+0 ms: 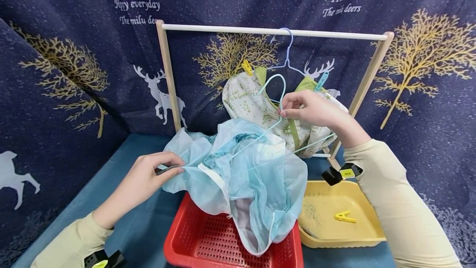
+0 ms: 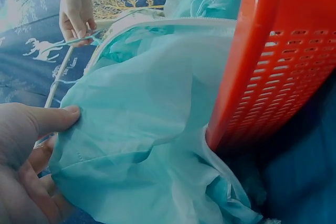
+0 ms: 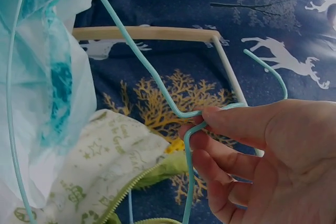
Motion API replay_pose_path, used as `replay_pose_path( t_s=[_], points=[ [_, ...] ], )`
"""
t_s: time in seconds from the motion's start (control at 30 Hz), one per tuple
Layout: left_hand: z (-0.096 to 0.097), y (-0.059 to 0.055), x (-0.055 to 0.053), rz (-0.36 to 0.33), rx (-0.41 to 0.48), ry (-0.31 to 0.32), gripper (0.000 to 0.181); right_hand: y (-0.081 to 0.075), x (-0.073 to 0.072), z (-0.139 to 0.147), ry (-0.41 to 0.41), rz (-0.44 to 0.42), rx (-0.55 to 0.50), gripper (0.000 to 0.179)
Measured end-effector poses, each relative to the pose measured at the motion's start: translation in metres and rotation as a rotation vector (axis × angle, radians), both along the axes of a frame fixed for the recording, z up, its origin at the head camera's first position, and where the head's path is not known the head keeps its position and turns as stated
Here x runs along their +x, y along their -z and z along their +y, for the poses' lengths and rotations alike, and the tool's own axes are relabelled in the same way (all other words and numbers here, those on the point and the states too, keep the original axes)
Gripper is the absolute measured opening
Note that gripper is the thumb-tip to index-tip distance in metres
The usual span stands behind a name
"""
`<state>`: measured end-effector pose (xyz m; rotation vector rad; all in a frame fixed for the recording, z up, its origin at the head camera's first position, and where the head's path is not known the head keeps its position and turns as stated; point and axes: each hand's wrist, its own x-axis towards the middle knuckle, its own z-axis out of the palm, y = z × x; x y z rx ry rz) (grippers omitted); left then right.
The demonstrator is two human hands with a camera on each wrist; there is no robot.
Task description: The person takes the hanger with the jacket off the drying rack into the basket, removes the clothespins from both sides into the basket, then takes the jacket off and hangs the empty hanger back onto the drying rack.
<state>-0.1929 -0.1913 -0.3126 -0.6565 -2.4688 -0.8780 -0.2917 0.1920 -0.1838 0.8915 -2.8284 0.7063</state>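
A sheer light-blue zip jacket (image 1: 256,177) drapes over the red basket (image 1: 178,235). My left hand (image 1: 158,171) pinches the jacket's edge between thumb and fingers, also seen from close by in the left wrist view, where the thumb lies on the cloth (image 2: 131,93). With thumb and fingertips my right hand (image 1: 310,108) pinches a mint-green wire hanger (image 3: 152,72) at the neck below its hook. One arm of the hanger slants down into the jacket's opening; the other arm stays outside, to the right.
Behind, a drying rack (image 1: 260,30) carries a blue hanger (image 1: 287,53) with a white-and-green printed garment (image 1: 245,94), held by a yellow clothespin (image 1: 247,67) and a blue clothespin (image 1: 322,81). A yellow tray (image 1: 320,241) at right contains another yellow clothespin (image 1: 345,217).
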Motion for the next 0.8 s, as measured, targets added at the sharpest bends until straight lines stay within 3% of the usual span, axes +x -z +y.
replay_pose_path(
  t_s=[0.2, 0.43, 0.8],
  points=[
    [0.001, -0.001, 0.002, -0.003, 0.001, -0.001, 0.014, -0.009, 0.000, 0.005, -0.004, 0.001, -0.003, 0.010],
    [0.007, -0.007, 0.007, -0.068, 0.013, -0.003, 0.009, -0.021, -0.011, 0.008, -0.034, -0.007, 0.011, 0.011],
    [0.019, -0.018, 0.007, -0.070, 0.027, -0.009, 0.003, -0.056, -0.022, 0.003, 0.034, 0.024, 0.043, 0.014]
  ],
)
